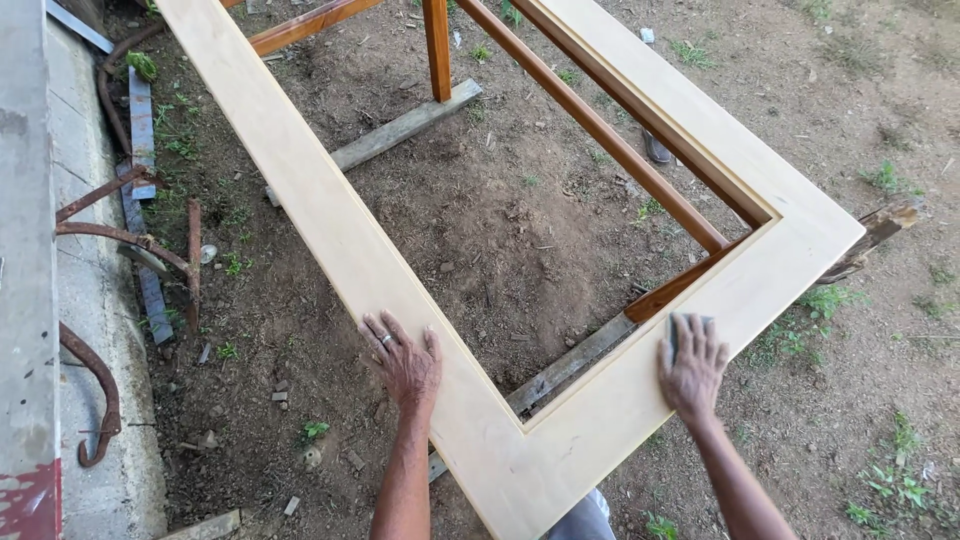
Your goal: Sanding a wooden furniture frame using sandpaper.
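A large pale wooden frame point(330, 225) lies flat above bare soil, its near corner pointing toward me. My left hand point(405, 362) rests palm down on the left rail, fingers spread, a ring on one finger. My right hand point(692, 368) presses flat on the near right rail, with a small grey sanding pad point(673, 333) showing under its fingers. Darker brown-stained rails point(600, 130) run beneath the frame's right side.
Weathered grey planks point(405, 125) lie on the dirt under the frame. A brown wooden leg point(437, 50) stands at the top. Rusty bent rebar point(120, 240) sticks out from a concrete wall point(25, 270) at the left. Patches of grass dot the ground.
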